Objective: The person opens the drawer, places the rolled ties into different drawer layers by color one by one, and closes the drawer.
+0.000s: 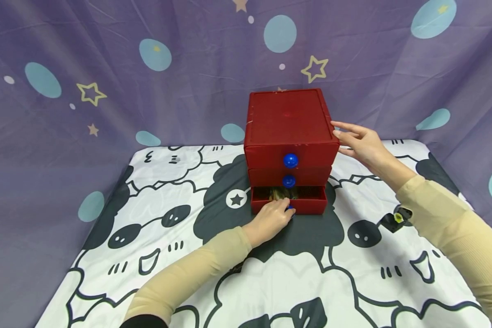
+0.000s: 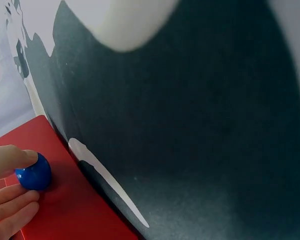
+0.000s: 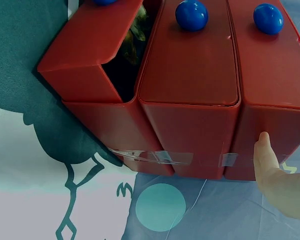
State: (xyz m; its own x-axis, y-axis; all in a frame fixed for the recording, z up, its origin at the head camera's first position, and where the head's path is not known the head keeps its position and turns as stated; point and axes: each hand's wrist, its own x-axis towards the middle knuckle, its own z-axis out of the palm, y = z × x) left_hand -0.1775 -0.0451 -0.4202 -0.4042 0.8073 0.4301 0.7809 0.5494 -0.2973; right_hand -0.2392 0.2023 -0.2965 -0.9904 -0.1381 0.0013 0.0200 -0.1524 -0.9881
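A red cabinet with three stacked drawers and blue ball knobs stands at the back of the table. Its bottom drawer is pulled partway out. My left hand pinches that drawer's blue knob between thumb and fingers. Inside the drawer lies something green and yellowish, mostly hidden by the drawer front and shadow. With fingers extended, my right hand rests against the cabinet's right side near the top. The middle drawer and the top drawer are closed.
A white cloth with dark cartoon sheep covers the table. Behind it hangs a purple curtain with stars and blue ovals. Clear tape runs along the cabinet's side. A small black and yellow item shows beside the right sleeve.
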